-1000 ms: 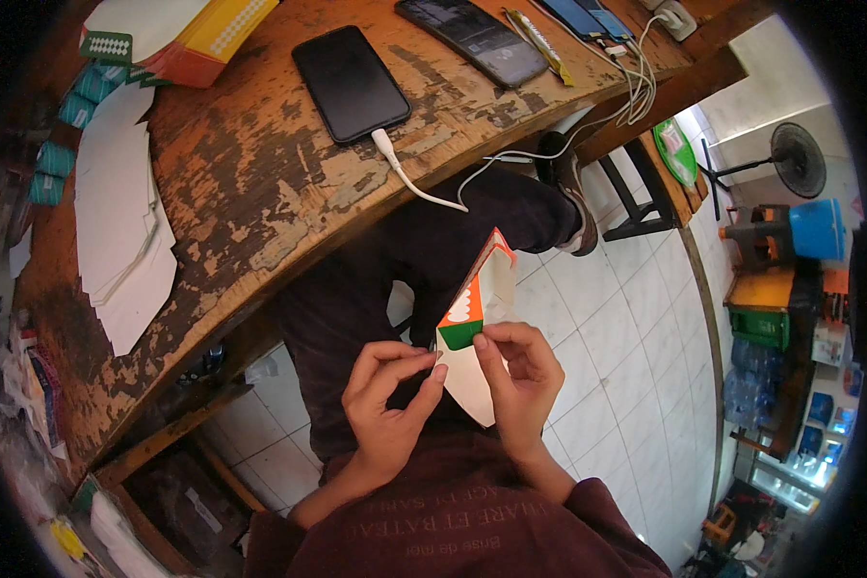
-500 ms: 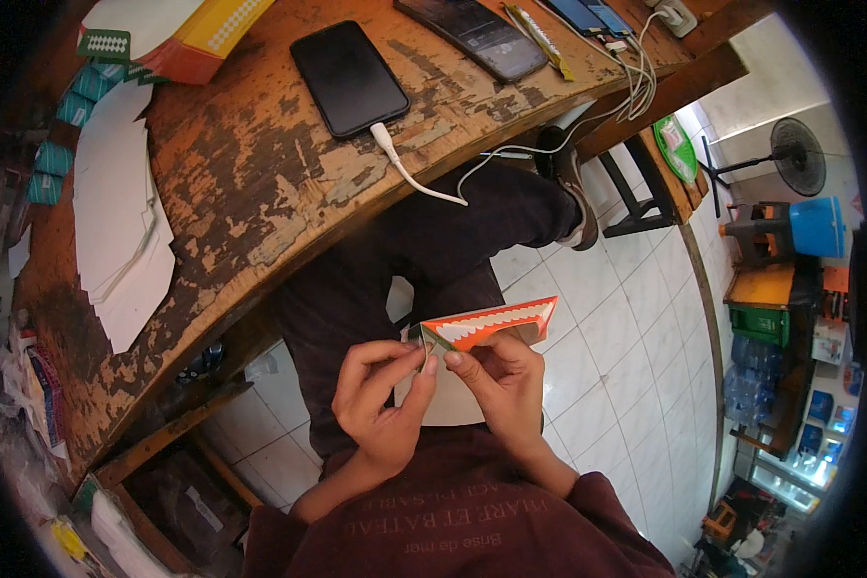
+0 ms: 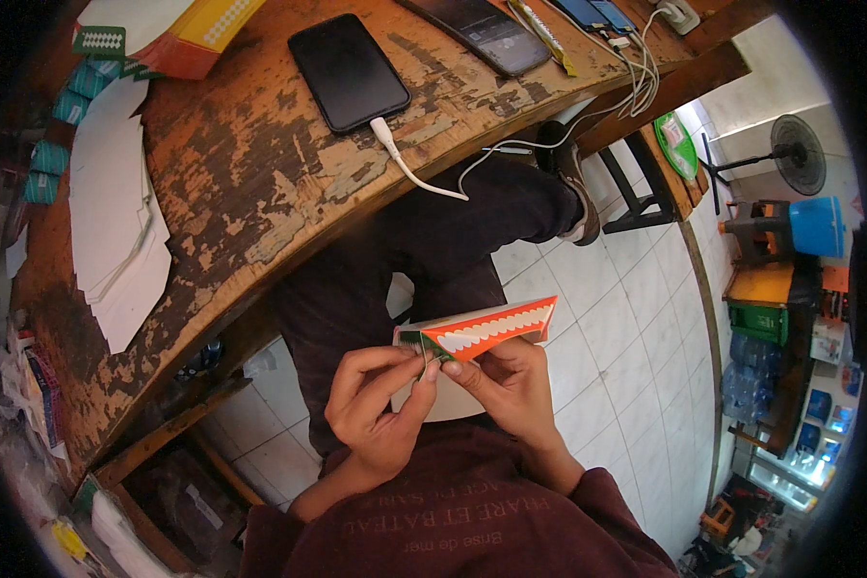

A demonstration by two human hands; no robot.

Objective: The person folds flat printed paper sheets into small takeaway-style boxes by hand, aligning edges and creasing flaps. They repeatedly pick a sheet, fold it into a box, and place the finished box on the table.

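Observation:
I hold a flat cardboard carton blank, orange and white with a green end, over my lap. My left hand pinches its green left end between thumb and fingers. My right hand grips it from below, fingers on the lower flap. The blank lies nearly level, its orange edge pointing right. Its white underside shows beneath my hands.
A worn wooden table curves above my knees. On it lie a black phone on a white cable, a stack of white carton blanks at left, and more phones at the far edge. A stool and fan stand right.
The carton blank has swung from pointing up and upright to lying nearly level, pointing right. Both hands stayed on it and shifted slightly.

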